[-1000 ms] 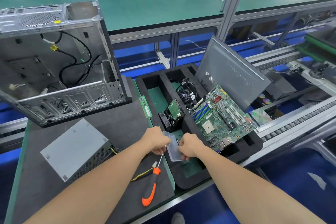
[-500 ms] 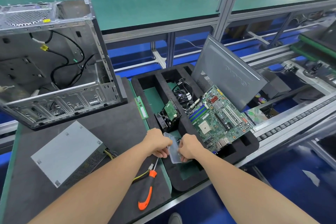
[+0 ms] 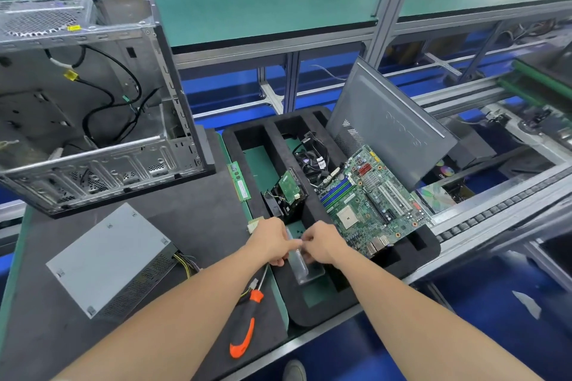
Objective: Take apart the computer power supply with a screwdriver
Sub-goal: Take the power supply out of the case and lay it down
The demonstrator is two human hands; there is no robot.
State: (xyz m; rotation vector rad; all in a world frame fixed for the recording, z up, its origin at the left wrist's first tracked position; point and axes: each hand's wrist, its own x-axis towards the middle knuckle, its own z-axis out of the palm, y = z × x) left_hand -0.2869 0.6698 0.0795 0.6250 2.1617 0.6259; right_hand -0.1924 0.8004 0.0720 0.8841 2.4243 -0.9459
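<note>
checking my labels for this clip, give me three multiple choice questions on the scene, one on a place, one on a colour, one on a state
1. The screwdriver lies: A on the dark mat; B inside the computer case; C on the motherboard.
2. Its handle is: A blue; B orange and black; C yellow.
3. The hands are: A on the power supply; B pinching the clear plastic box; C hanging free.

Answers: 1 A, it lies on the mat beside the left forearm. 2 B, the handle shows orange and black. 3 B, left hand and right hand both pinch the box.

1 PSU (image 3: 108, 257), 1 screwdriver (image 3: 246, 329), 1 mobo (image 3: 368, 195)
</note>
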